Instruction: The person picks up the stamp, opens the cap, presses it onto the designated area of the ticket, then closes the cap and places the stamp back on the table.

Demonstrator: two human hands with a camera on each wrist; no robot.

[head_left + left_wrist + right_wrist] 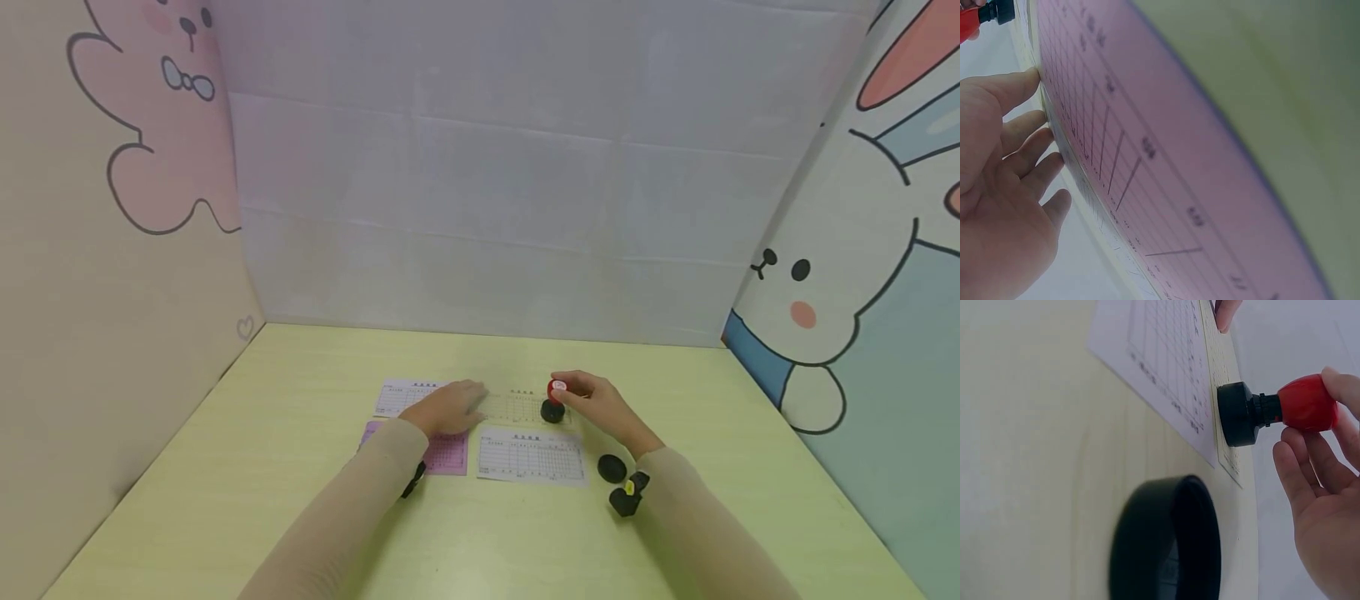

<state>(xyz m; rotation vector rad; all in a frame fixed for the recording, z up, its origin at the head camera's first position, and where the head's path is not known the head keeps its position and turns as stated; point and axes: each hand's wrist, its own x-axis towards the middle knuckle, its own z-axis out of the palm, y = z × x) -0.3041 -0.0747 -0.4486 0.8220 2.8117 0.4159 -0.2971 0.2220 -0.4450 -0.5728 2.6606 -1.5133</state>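
Observation:
My right hand (602,407) pinches the red knob of a round stamp (552,412) with a black base. The stamp stands upright on the right part of a pale yellow printed form (517,407), and its base meets the paper in the right wrist view. At the left end of that form, my left hand (447,407) rests with its fingers extended and fingertips touching the paper. In the left wrist view its fingers (1029,147) lie spread beyond a purple form (1147,156). The stamp's underside is hidden against the form.
Just below the yellow form lies a white form (532,456). Another white form (397,397) is partly under the left forearm's reach, above the purple one. A round black cap (611,468) sits near the right wrist, hollow side up. Walls enclose the table's back and sides.

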